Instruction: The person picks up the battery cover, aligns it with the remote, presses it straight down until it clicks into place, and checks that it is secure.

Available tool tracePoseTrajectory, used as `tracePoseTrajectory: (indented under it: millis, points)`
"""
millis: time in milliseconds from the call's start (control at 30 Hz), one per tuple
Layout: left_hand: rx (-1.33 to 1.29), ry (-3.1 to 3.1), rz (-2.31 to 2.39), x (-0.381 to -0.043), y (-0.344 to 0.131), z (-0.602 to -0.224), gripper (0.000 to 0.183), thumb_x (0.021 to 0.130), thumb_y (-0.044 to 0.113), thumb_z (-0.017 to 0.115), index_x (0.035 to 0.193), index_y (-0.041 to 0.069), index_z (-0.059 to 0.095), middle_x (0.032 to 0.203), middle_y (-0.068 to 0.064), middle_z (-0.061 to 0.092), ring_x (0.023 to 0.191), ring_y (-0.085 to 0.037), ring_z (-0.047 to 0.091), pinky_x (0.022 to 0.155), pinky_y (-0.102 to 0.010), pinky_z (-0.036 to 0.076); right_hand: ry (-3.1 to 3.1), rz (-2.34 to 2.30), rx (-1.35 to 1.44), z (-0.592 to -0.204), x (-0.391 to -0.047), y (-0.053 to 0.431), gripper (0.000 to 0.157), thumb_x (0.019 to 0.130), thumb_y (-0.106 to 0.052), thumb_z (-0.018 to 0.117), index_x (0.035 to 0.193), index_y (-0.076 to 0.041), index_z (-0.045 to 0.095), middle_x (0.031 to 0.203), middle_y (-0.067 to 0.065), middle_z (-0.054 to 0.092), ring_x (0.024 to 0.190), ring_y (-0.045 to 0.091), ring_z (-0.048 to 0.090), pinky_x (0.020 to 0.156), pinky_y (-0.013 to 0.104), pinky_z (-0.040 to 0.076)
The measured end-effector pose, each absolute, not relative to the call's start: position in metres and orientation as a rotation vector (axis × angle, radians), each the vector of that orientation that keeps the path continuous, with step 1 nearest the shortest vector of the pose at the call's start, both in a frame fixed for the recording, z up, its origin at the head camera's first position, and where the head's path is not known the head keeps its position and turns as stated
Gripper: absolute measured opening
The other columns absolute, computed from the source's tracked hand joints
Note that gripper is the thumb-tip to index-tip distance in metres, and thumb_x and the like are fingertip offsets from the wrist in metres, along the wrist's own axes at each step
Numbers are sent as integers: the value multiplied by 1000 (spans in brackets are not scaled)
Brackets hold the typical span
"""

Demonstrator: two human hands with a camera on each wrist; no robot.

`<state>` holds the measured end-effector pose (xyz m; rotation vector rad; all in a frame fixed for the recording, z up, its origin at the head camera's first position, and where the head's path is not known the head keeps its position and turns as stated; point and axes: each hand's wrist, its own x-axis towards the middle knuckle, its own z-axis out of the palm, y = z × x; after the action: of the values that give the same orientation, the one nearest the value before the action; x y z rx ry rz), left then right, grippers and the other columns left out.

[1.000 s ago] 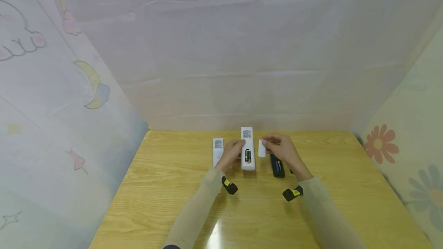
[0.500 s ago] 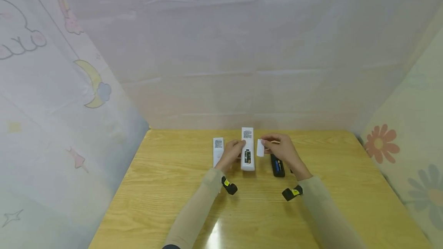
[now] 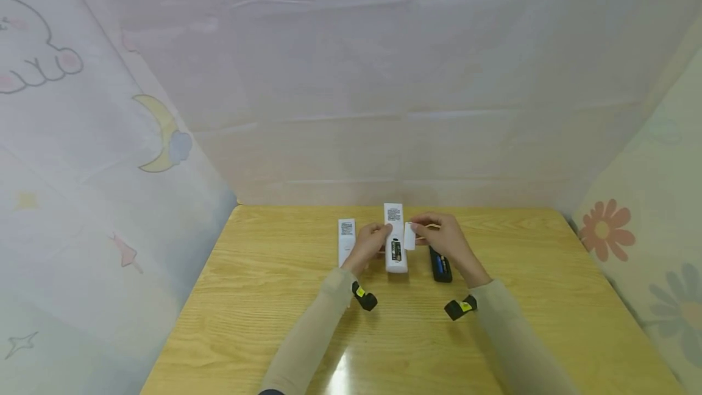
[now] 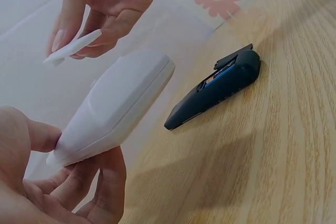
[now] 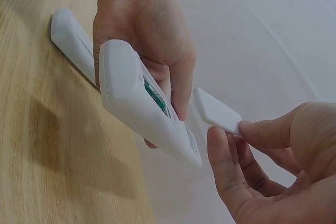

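Note:
My left hand (image 3: 370,245) grips a white remote control (image 3: 393,228) by its side, thumb on its back face, lifted off the table. Its battery compartment is uncovered, and batteries (image 3: 396,250) show inside; in the right wrist view a green battery (image 5: 155,97) is visible. Between thumb and fingers, my right hand (image 3: 446,239) pinches a small white battery cover (image 3: 409,236). The right wrist view has this cover (image 5: 216,110) apart from the remote (image 5: 136,100), just off its open back.
A second white remote (image 3: 346,238) lies left of my left hand, back up. Right of the held remote, a black remote (image 3: 440,265) lies on the wooden table (image 3: 263,297) with its battery compartment uncovered and a blue battery showing. A pale curtain (image 3: 329,90) hangs behind.
My right hand has brought the battery cover leftward, closer to the white remote's right side. The held remote has shifted slightly to the right in the head view.

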<state>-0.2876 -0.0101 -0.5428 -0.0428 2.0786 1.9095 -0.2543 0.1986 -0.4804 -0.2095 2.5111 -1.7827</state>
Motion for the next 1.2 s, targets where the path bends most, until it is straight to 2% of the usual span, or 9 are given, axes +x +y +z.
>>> tracePoseTrajectory:
  millis: [200,467,667,1000,1100,1200]
  points:
    - [-32,2083,1900,-286,-11,-542,49,107,50,60,130,7,69,113,-8,74,99,-22,72,87,-39,63,2488,-1787,-229,-482,-254,196,27,107,-7,65,128,8,70,126,29,69,99,29,75,82,38,67]
    - [-15,2093,1906,-285,-12,-539,48,109,48,57,129,6,68,111,-8,75,99,-22,73,90,-41,63,2480,-1774,-219,-485,-251,191,26,107,-8,65,128,5,71,128,27,68,98,28,75,88,50,65]
    - [-17,2102,1921,-285,-11,-540,47,108,48,59,124,6,70,110,-10,75,98,-23,73,88,-40,63,2481,-1780,-225,-486,-250,190,25,107,-7,65,128,5,72,126,27,68,96,27,75,86,48,65]
    - [-27,2099,1920,-284,-11,-540,48,108,48,60,127,6,69,110,-9,74,97,-22,73,85,-38,63,2486,-1792,-252,-487,-251,188,25,106,-7,66,126,7,72,124,29,68,96,28,76,78,32,66]
    - [-26,2103,1921,-284,-10,-541,47,108,48,60,127,6,69,109,-9,74,96,-22,73,84,-37,63,2484,-1791,-264,-488,-251,189,26,106,-7,66,127,8,71,125,29,68,96,30,76,78,32,66]
    - [-28,2109,1921,-284,-9,-541,46,108,47,60,125,6,69,108,-9,74,94,-21,72,83,-37,63,2474,-1796,-268,-489,-251,189,27,106,-7,66,127,9,71,124,29,68,96,30,76,81,38,67]
